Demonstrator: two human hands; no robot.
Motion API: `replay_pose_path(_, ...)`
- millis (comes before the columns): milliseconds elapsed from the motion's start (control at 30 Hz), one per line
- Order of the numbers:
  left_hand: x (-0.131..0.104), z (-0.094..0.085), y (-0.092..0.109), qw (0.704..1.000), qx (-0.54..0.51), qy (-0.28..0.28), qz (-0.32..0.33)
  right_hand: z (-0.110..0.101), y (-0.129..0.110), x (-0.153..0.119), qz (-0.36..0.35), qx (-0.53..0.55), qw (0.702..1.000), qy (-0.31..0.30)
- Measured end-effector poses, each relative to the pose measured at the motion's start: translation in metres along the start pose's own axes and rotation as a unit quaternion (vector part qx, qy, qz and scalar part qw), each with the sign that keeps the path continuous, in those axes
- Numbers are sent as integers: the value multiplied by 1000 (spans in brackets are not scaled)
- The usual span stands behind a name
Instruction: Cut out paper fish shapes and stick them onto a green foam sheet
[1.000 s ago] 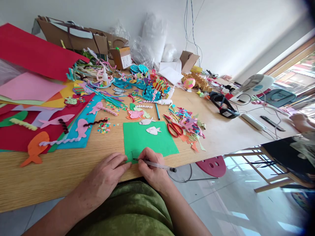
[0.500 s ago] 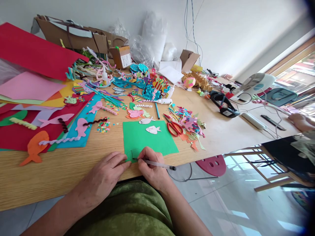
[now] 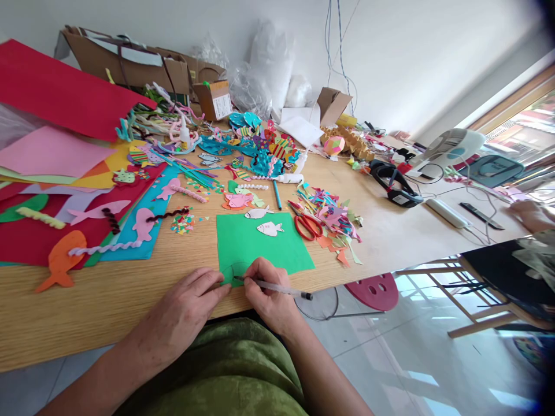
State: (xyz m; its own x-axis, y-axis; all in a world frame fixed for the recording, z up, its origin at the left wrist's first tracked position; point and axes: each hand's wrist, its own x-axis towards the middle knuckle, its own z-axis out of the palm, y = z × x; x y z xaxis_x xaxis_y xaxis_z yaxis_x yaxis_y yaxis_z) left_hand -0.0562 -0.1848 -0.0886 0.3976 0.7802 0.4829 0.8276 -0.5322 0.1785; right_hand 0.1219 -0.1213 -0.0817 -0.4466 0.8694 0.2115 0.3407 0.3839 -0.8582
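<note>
A green sheet of paper (image 3: pixel 269 254) lies at the table's front edge. My right hand (image 3: pixel 269 294) grips a pen (image 3: pixel 281 288), its tip on the sheet's lower left corner, where a thin curved outline is drawn. Fingers stretched out, my left hand (image 3: pixel 191 300) rests flat on the table, its fingertips on that same corner. Two white paper fish cutouts lie on the sheet's upper part, one (image 3: pixel 270 229) in the middle and another (image 3: pixel 256 213) across the top edge. Red-handled scissors (image 3: pixel 308 226) sit just right of the sheet.
Paper scraps (image 3: pixel 332 211) are heaped beyond the scissors. An orange paper fish (image 3: pixel 65 260) and coloured sheets (image 3: pixel 26 231) cover the left side. A blue pen (image 3: pixel 277 195) and a glue bottle (image 3: pixel 289 178) lie behind. Another person's hand (image 3: pixel 529 214) rests at far right.
The pen and my right hand have shifted very slightly at the sheet's corner. My left hand stays in place.
</note>
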Motion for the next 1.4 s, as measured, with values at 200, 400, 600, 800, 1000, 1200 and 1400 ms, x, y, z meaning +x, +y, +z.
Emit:
replay_pose_path(200, 2, -1, 1, 1000, 7, -3, 10, 4, -1, 2, 6, -8, 1000, 11)
replay_pose_path(400, 2, -2, 1, 1000, 20, -8, 9, 7, 3, 3, 8, -14, 1000, 14)
replay_pose_path(600, 2, -1, 1, 1000, 17, 9, 19, 9, 4, 3, 3, -21, 1000, 18)
replay_pose_path(800, 0, 1, 0, 1000, 1, -8, 8, 6, 2, 4, -3, -30, 999, 17)
replay_pose_path(1000, 0, 1, 1, 1000, -8, -8, -3, 2, -1, 3, 5, -14, 999, 29)
replay_pose_path(1200, 1, -1, 0, 1000, -3, -9, 7, 3, -2, 1, -4, -24, 1000, 11)
replay_pose_path(1400, 0, -1, 0, 1000, -7, -19, 0, 3, -3, 1, -10, -34, 999, 2)
